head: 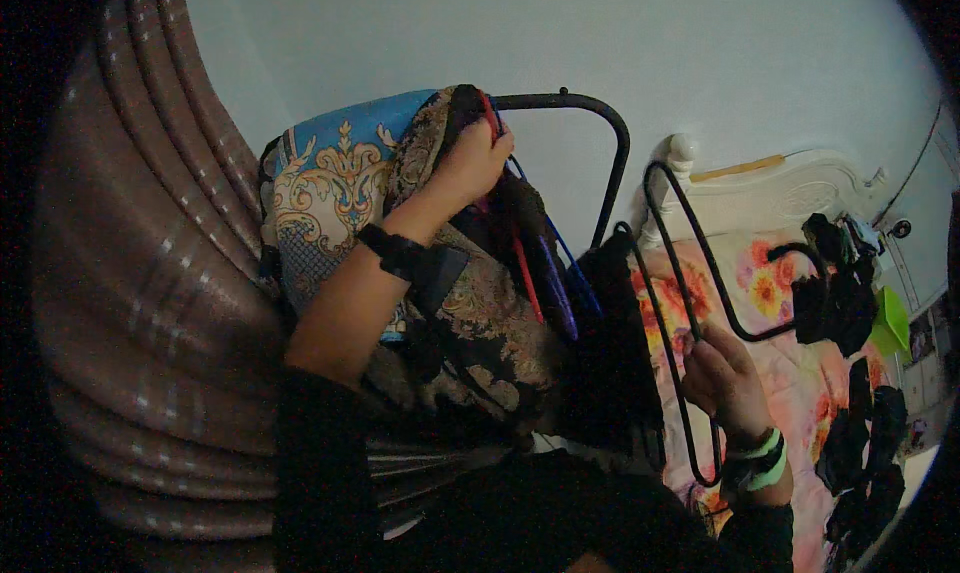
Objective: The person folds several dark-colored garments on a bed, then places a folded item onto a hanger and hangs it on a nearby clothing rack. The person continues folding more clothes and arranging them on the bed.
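My left hand (480, 157) is closed around the upper ends of red and blue hangers (559, 235) at the top of a black metal rail (619, 145). Dark, floral-patterned cloth (495, 318) and a blue cloth with gold ornament (345, 175) hang beside that hand. On the right, my right hand (720, 382) grips a large black hanger (679, 273), its long loop standing over the flowered bedding. Another dark looped hanger (649, 310) is just left of it, beside black cloth (600, 348). Whether that hanger holds a garment cannot be told.
A brown curtain (165, 295) fills the left side. Behind the flowered bedding (772, 378) stands a white carved headboard (802, 190). Black clothing (862, 438) lies along the bed's right side, near a bright green object (892, 322). A pale wall rises behind the rail.
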`<state>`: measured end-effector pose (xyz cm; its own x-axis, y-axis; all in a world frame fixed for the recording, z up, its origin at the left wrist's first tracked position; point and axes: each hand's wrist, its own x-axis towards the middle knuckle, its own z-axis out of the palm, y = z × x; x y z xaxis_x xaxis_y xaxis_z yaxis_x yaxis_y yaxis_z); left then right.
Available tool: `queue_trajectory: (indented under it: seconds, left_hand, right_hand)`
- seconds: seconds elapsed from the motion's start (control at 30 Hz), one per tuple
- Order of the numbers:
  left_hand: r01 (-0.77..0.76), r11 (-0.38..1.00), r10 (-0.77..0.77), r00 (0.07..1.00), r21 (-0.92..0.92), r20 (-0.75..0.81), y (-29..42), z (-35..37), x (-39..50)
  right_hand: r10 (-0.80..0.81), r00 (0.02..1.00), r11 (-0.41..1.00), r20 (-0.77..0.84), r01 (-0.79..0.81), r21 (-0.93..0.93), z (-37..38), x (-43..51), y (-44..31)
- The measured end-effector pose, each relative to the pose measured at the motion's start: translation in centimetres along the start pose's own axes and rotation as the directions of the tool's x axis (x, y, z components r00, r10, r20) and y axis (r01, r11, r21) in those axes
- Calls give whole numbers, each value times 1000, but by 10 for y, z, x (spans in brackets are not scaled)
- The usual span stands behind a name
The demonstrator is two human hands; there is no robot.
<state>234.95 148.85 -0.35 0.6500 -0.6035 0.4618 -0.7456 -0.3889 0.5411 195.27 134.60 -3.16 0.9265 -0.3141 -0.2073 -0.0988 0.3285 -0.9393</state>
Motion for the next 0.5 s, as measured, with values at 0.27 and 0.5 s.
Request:
queue_trajectory:
  seconds: [0.27,0.5]
  left_hand:
    - [-248,903,176,958,351,226,32,13,25]
    - [-182,696,143,983,695,114,61,33,17]
  right_hand:
    - [150,952,977,-267,-185,-109,-12,-76,26]
    - [276,946,919,-168,-311,-242,-34,-114,43]
